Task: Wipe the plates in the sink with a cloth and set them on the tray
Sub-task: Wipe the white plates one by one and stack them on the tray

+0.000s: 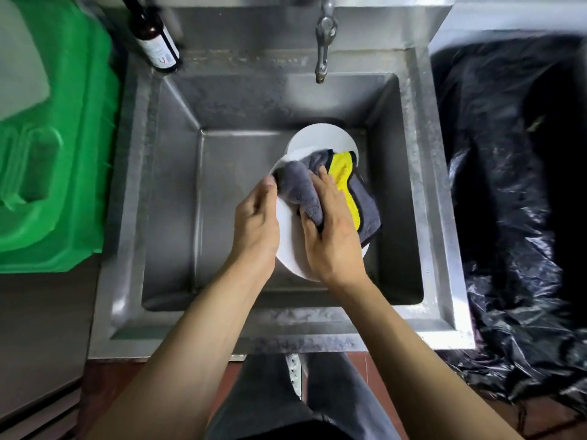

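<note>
Far left: green plastic bin (pixel 73 147) with a white object lying on it; whether this serves as the tray cannot be told. No wiped plate visible there, so none judged set down yet.

Back left sink ledge: dark bottle (pixel 155 39), pale label, print too small to read apart from one reddish mark like a "U".

Centre: steel sink (pixel 178 192), tap (pixel 324 42) not running. Left hand (pixel 255 223) curled round left rim of white plate (pixel 287 246), held tilted above sink floor. Right hand (pixel 333 236) clenched on grey-and-yellow cloth (pixel 344 182), pressed against plate face. No brand or tag legible on cloth.

Behind: second white plate (pixel 320 138) in sink, partly covered by cloth, apparently unwiped.

Right: black bag-lined bin (pixel 514 201), no writing.

Status, judged: wiping of one plate in progress. Remaining: finish wipe, transfer to tray, repeat for second plate.
</note>
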Available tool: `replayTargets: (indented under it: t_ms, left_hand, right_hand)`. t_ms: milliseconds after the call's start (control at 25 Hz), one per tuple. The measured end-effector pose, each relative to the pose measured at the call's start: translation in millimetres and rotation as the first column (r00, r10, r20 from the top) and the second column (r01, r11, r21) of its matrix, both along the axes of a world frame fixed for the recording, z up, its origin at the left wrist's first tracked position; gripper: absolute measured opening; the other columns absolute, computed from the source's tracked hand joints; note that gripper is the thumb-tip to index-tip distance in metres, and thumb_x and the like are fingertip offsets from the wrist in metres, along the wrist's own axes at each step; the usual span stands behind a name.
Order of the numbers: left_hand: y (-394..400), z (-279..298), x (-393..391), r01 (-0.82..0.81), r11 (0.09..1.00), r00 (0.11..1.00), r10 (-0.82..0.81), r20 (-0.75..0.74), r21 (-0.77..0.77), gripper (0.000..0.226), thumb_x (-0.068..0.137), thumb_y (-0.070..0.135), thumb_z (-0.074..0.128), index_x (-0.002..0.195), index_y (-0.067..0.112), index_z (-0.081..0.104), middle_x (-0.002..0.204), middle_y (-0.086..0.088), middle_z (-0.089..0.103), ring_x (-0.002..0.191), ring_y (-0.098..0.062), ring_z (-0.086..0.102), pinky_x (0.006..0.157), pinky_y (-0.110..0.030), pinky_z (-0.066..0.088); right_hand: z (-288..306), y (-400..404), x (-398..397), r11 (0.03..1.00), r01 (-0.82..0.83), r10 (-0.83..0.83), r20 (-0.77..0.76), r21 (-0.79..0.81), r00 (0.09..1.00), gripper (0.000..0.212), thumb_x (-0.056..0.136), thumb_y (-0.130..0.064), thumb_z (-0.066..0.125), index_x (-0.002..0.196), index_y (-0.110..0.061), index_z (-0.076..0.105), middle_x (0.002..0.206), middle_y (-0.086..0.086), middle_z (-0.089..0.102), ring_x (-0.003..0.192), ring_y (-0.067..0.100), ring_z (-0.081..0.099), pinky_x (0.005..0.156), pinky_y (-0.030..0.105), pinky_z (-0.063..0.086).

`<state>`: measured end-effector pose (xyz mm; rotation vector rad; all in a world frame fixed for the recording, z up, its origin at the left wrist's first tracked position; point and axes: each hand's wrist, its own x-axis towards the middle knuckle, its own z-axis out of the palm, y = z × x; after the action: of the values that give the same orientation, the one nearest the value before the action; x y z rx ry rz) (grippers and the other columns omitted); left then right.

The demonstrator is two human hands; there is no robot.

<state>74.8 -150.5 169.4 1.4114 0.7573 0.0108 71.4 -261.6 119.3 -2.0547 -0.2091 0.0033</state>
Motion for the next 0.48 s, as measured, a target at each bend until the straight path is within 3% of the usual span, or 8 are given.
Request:
replayTargets:
  t_ms: [40, 120, 240, 480]
  left_hand:
    - [2, 9, -3, -0.003, 1.0, 1.0, 0.003, 0.005, 0.017, 0.029, 0.105, 0.031, 0.05, 0.079, 0.031, 0.063, 0.07, 0.021, 0.068, 0.069, 0.009, 0.062, 0.07, -0.011, 0.05]
    - [7, 22, -7, 0.036, 0.999, 0.999, -0.037, 0.016, 0.032, 0.032, 0.103, 0.035, 0.053, 0.074, 0.025, 0.06, 0.074, 0.009, 0.065, 0.071, -0.005, 0.058, 0.069, -0.023, 0.048]
    - [17, 45, -7, 0.103, 0.992, 0.992, -0.098, 0.073, -0.069, 0.025, 0.102, 0.019, 0.056, 0.081, 0.018, 0.068, 0.075, 0.005, 0.072, 0.078, -0.018, 0.063, 0.075, -0.034, 0.051]
    - [31, 78, -2, 0.189, 0.963, 0.974, -0.159, 0.161, -0.193, 0.02, 0.105, 0.025, 0.051, 0.1, 0.022, 0.07, 0.089, 0.006, 0.078, 0.085, -0.015, 0.072, 0.076, -0.033, 0.058]
  right_hand:
    - [7, 0, 4, 0.997, 0.069, -0.068, -0.031, 0.027, 0.997, 0.051, 0.098, -0.009, 0.052, 0.149, -0.009, 0.047, 0.158, 0.004, 0.043, 0.153, 0.024, 0.031, 0.126, 0.046, 0.023]
    - [18, -2, 13, 0.99, 0.126, -0.123, -0.057, 0.065, 0.991, 0.05, 0.1, -0.012, 0.05, 0.15, -0.009, 0.046, 0.157, 0.005, 0.045, 0.152, 0.026, 0.034, 0.124, 0.051, 0.026]
    - [38, 1, 22, 0.995, 0.069, -0.067, -0.032, 0.072, 0.997, 0.051, 0.1, -0.019, 0.047, 0.15, -0.012, 0.046, 0.155, 0.006, 0.048, 0.149, 0.027, 0.038, 0.122, 0.053, 0.03]
    - [82, 29, 24, 0.969, 0.215, -0.218, 0.008, 0.122, 0.976, 0.053, 0.098, -0.017, 0.049, 0.15, -0.013, 0.047, 0.158, 0.005, 0.046, 0.152, 0.02, 0.033, 0.125, 0.047, 0.025]
